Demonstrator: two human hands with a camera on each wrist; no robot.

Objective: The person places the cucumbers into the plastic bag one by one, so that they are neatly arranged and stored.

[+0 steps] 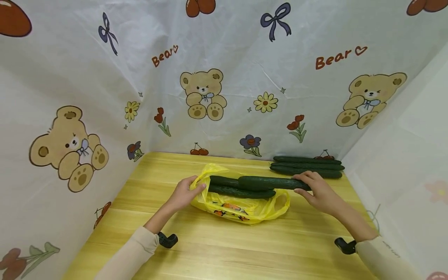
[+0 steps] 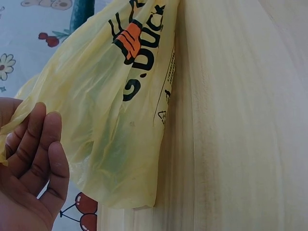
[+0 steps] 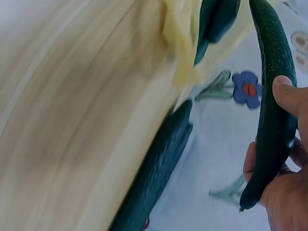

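A yellow plastic bag (image 1: 241, 208) lies on the table with its mouth spread toward the right. My left hand (image 1: 186, 192) pinches the bag's edge on its left side; the left wrist view shows the thin plastic (image 2: 96, 120) caught at the fingers. Dark green cucumbers (image 1: 241, 192) lie in the bag. My right hand (image 1: 316, 190) grips another cucumber (image 1: 269, 182) near its right end, and its far end reaches over the ones in the bag. In the right wrist view, thumb and fingers wrap round this cucumber (image 3: 274, 120).
Several more cucumbers (image 1: 306, 167) lie side by side at the back right of the wooden table (image 1: 210, 252). A patterned cloth (image 1: 238, 54) with bears and flowers hangs behind and to the left. A white wall surface (image 1: 409, 155) borders the right side.
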